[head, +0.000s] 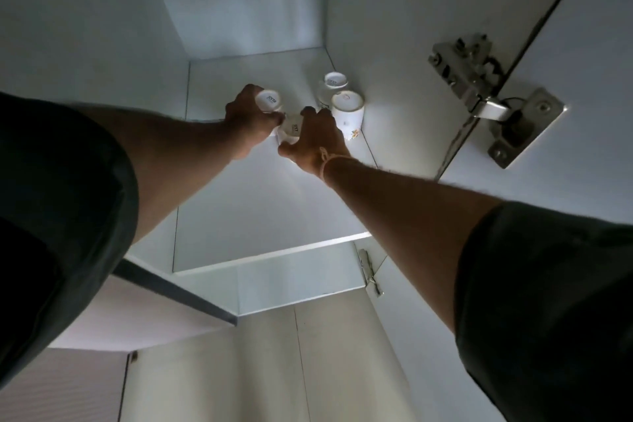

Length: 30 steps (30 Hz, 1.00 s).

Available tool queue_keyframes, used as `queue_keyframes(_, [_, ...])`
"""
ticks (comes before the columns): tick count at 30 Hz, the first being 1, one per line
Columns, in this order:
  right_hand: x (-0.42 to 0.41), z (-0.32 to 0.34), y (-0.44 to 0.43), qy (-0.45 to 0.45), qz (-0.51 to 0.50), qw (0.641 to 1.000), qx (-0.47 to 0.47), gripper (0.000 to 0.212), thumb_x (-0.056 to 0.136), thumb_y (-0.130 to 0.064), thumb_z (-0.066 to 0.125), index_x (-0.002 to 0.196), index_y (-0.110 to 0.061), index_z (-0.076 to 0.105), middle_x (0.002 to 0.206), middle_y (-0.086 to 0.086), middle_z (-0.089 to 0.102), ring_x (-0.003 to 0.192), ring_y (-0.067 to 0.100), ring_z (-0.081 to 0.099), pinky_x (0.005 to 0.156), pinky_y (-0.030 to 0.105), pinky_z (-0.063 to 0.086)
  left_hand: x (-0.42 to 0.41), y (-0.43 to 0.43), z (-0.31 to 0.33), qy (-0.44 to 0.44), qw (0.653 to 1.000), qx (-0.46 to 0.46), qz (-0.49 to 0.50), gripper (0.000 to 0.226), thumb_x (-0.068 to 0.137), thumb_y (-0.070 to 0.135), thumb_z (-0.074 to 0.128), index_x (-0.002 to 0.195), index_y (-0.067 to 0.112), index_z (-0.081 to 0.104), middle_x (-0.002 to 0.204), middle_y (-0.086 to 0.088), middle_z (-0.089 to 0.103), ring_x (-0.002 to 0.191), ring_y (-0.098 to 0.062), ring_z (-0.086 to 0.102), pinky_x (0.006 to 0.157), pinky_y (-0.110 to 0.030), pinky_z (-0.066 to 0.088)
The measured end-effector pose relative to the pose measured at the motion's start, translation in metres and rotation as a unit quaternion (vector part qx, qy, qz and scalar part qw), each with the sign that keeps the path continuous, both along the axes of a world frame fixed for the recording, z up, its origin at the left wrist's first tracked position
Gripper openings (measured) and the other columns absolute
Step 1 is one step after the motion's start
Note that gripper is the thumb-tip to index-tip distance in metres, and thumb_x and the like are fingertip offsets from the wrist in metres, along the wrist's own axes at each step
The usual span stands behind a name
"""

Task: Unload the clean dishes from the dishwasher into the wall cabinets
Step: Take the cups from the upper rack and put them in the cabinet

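Note:
Both my arms reach up into an open white wall cabinet. My left hand point(247, 116) grips an upside-down white cup point(270, 101), its marked base toward me. My right hand point(317, 139) is curled round a second white cup point(290, 132) just in front of the first, low on the shelf point(260, 202). Two more white cups stand upside down at the back right of the shelf: one with a flower print point(347, 113) and one behind it point(332, 86).
The cabinet's right wall carries a metal hinge point(479, 92), and the open door point(582, 79) hangs at the right. A second hinge point(368, 269) sits below the shelf edge. The left side wall point(85, 27) is close to my left arm.

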State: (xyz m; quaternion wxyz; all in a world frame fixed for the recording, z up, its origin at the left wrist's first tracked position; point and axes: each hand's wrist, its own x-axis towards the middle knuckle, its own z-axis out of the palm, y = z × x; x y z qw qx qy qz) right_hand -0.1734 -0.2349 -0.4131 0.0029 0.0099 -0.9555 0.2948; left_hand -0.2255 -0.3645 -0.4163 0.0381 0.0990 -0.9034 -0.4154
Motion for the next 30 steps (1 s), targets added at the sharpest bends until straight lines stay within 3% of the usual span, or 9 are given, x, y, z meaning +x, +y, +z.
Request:
queue_keyframes(5, [-0.017, -0.005, -0.009, 0.039, 0.004, 0.999, -0.03, 0.064, 0.08, -0.033, 0.073, 0.128, -0.007, 0.039, 0.12, 0.015, 0.056, 0.11, 0.033, 0.057, 0.082, 0.033, 0.044, -0.023, -0.009, -0.005, 0.007, 1.0, 0.004, -0.004, 0.066, 0.074, 0.035, 0.083, 0.13, 0.024, 0.051, 0.125, -0.005, 0.059, 0.105, -0.021, 0.057, 0.077, -0.026, 0.047])
queue_keyframes(8, [-0.012, -0.017, -0.016, 0.131, -0.019, 0.991, -0.021, 0.055, 0.083, -0.027, 0.07, 0.124, -0.007, 0.04, 0.121, 0.015, 0.054, 0.106, 0.034, 0.055, 0.084, 0.037, 0.049, -0.026, -0.012, -0.009, 0.02, 0.999, 0.048, 0.007, 0.074, 0.074, 0.036, 0.083, 0.136, 0.023, 0.044, 0.129, -0.007, 0.059, 0.11, -0.023, 0.059, 0.089, -0.033, 0.054])
queue_keyframes(11, [-0.003, -0.038, -0.026, 0.267, -0.096, 0.952, 0.116, 0.039, 0.079, -0.017, 0.065, 0.115, -0.011, 0.049, 0.11, 0.013, 0.052, 0.094, 0.031, 0.05, 0.07, 0.038, 0.045, -0.023, -0.01, -0.016, 0.046, 0.995, 0.082, 0.024, 0.058, 0.082, 0.028, 0.075, 0.132, 0.023, 0.047, 0.127, -0.004, 0.061, 0.11, -0.022, 0.06, 0.084, -0.03, 0.053])
queue_keyframes(13, [0.0, -0.051, -0.034, 0.306, -0.075, 0.945, 0.09, 0.032, 0.078, -0.008, 0.058, 0.11, -0.008, 0.057, 0.1, 0.015, 0.057, 0.085, 0.033, 0.054, 0.065, 0.039, 0.044, -0.022, -0.008, -0.021, 0.064, 0.99, 0.119, 0.044, 0.049, 0.077, 0.029, 0.072, 0.122, 0.028, 0.054, 0.118, -0.002, 0.065, 0.104, -0.021, 0.063, 0.085, -0.035, 0.057])
queue_keyframes(15, [-0.002, -0.059, -0.039, 0.307, -0.045, 0.949, 0.046, 0.029, 0.081, -0.007, 0.055, 0.109, -0.006, 0.06, 0.098, 0.016, 0.061, 0.083, 0.034, 0.055, 0.063, 0.04, 0.047, -0.023, -0.008, -0.024, 0.067, 0.987, 0.139, 0.047, 0.046, 0.073, 0.029, 0.07, 0.116, 0.03, 0.057, 0.11, -0.002, 0.067, 0.098, -0.022, 0.065, 0.082, -0.037, 0.059])
queue_keyframes(18, [-0.011, -0.06, -0.041, 0.262, -0.037, 0.964, 0.033, 0.032, 0.086, -0.009, 0.052, 0.117, -0.009, 0.057, 0.111, 0.015, 0.057, 0.096, 0.033, 0.052, 0.073, 0.041, 0.05, -0.029, -0.009, -0.026, 0.079, 0.985, 0.147, 0.052, 0.041, 0.071, 0.028, 0.069, 0.11, 0.032, 0.057, 0.104, 0.001, 0.067, 0.095, -0.02, 0.066, 0.077, -0.036, 0.059])
queue_keyframes(22, [-0.028, -0.058, -0.037, 0.24, -0.02, 0.969, 0.061, 0.04, 0.091, -0.013, 0.052, 0.131, -0.01, 0.051, 0.127, 0.015, 0.048, 0.111, 0.033, 0.048, 0.088, 0.037, 0.047, -0.04, -0.007, -0.026, 0.088, 0.982, 0.158, 0.055, 0.045, 0.075, 0.033, 0.067, 0.118, 0.03, 0.057, 0.108, 0.0, 0.067, 0.091, -0.019, 0.066, 0.068, -0.034, 0.061])
queue_keyframes(25, [-0.043, -0.059, -0.038, 0.247, 0.007, 0.967, 0.053, 0.044, 0.093, -0.013, 0.052, 0.136, -0.01, 0.048, 0.13, 0.016, 0.047, 0.114, 0.034, 0.05, 0.09, 0.039, 0.048, -0.05, -0.003, -0.025, 0.086, 0.977, 0.189, 0.048, 0.051, 0.078, 0.036, 0.069, 0.127, 0.029, 0.054, 0.114, -0.002, 0.064, 0.094, -0.019, 0.066, 0.073, -0.038, 0.062])
queue_keyframes(30, [-0.08, -0.068, -0.042, 0.242, 0.025, 0.966, 0.093, 0.051, 0.091, -0.017, 0.048, 0.14, -0.006, 0.042, 0.132, 0.016, 0.046, 0.111, 0.035, 0.049, 0.093, 0.038, 0.046, -0.072, 0.007, -0.025, 0.101, 0.963, 0.247, 0.017, 0.065, 0.065, 0.046, 0.075, 0.123, 0.031, 0.049, 0.111, 0.001, 0.064, 0.101, -0.019, 0.066, 0.089, -0.039, 0.058])
